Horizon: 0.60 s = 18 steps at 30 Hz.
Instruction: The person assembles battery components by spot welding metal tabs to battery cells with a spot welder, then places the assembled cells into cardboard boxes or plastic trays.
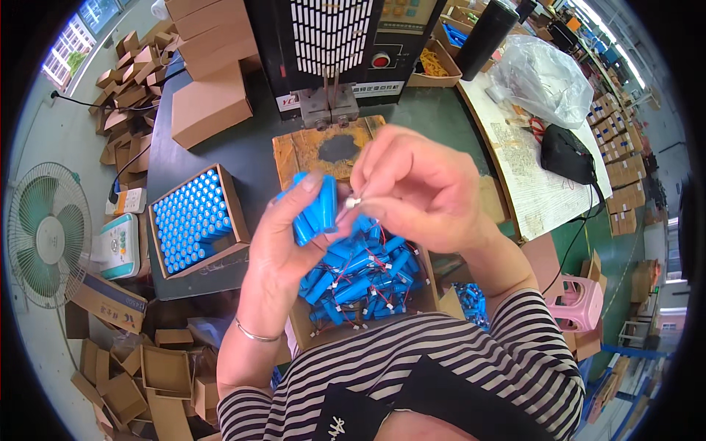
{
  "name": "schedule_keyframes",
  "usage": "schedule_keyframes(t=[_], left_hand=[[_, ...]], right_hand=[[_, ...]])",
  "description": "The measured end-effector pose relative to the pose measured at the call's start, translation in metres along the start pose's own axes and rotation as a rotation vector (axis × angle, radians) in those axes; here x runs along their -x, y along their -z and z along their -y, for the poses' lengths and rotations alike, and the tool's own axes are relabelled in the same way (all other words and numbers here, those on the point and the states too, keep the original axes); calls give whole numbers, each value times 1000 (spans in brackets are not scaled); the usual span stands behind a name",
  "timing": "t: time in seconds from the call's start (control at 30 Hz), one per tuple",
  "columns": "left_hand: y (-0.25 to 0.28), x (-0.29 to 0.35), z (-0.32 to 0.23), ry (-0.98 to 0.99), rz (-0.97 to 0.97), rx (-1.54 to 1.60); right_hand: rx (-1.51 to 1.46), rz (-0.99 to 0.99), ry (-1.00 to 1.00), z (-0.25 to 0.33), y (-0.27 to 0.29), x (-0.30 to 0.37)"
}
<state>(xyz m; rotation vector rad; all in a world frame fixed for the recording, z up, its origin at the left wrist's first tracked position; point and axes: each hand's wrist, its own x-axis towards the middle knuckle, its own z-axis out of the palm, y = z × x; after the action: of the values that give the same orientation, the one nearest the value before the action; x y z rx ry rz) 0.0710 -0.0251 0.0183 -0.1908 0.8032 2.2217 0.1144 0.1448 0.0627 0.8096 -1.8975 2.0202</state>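
My left hand is closed round a few blue cylindrical batteries, its thumb across their tops. My right hand pinches a small white connector plug between thumb and fingertips, close beside those batteries. Whether its wires run to the held batteries is hidden by my fingers. Below both hands, a heap of blue batteries with red and black wires and white plugs fills an open cardboard box against my body. Beyond my hands stands a black spot-welding machine with metal electrodes over a scorched wooden board.
Left on the dark table are a carton of upright blue cells and a closed cardboard box. A green fan stands farther left. At right, a white board bears a plastic bag and black pouch.
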Motion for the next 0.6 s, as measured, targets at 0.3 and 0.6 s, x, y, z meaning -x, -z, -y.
schedule_keyframes(t=[0.3,0.6], left_hand=[[9,-45,-15,-1005,-139,-1224],[7,-60,-26,-832,-220,-1491]], right_hand=[[76,-244,-352,-71,34,2],[46,-271,-400,-78,30,-8]])
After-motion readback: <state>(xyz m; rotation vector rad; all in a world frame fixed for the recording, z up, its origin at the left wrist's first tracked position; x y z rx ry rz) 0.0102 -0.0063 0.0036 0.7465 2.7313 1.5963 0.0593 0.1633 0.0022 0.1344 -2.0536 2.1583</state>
